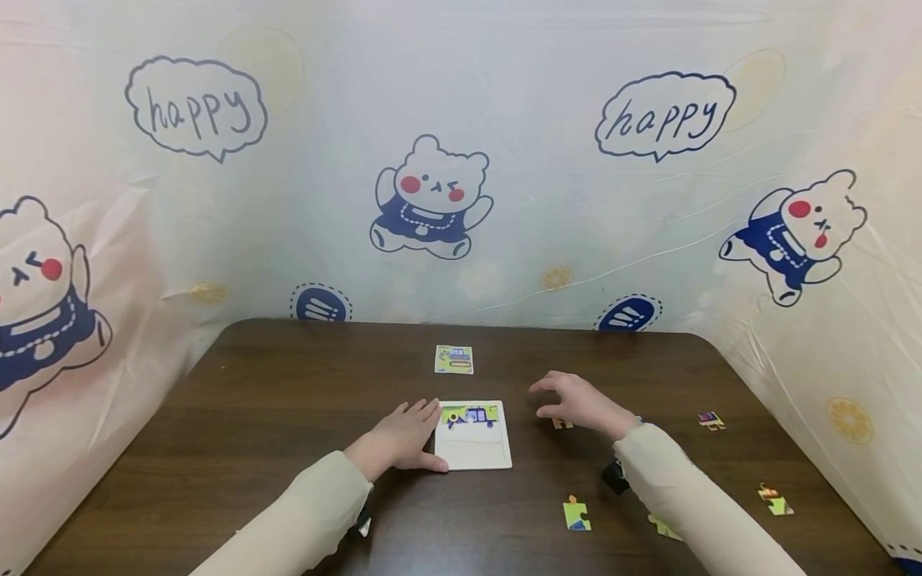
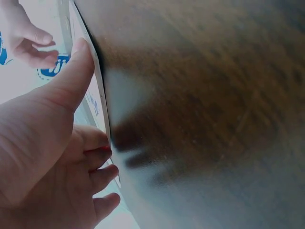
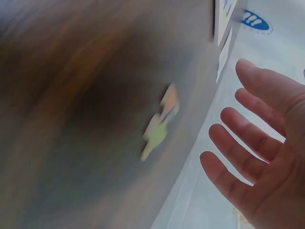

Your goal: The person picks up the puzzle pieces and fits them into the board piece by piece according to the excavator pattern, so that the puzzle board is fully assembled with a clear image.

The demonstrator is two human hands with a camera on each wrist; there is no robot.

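Observation:
A white puzzle frame (image 1: 472,456) lies mid-table with its top part filled by a picture of a vehicle on green. My left hand (image 1: 405,438) rests at the frame's left side, with fingertips along the upper edge and thumb at the lower left corner. In the left wrist view the thumb (image 2: 78,71) overlaps the frame's rim. My right hand (image 1: 582,402) hovers right of the frame with loosely bent fingers and nothing between them. Beneath it, partly hidden, lies a puzzle piece (image 1: 562,424); the right wrist view shows a piece (image 3: 159,126) on the table, apart from the fingers.
Behind the frame lies a square picture card (image 1: 454,360). Loose puzzle pieces lie to the right: a green one (image 1: 576,514) in front, one partly under the right sleeve (image 1: 663,527), a purple one (image 1: 711,421) and another (image 1: 775,500) farther right. A printed curtain (image 1: 533,240) surrounds the table.

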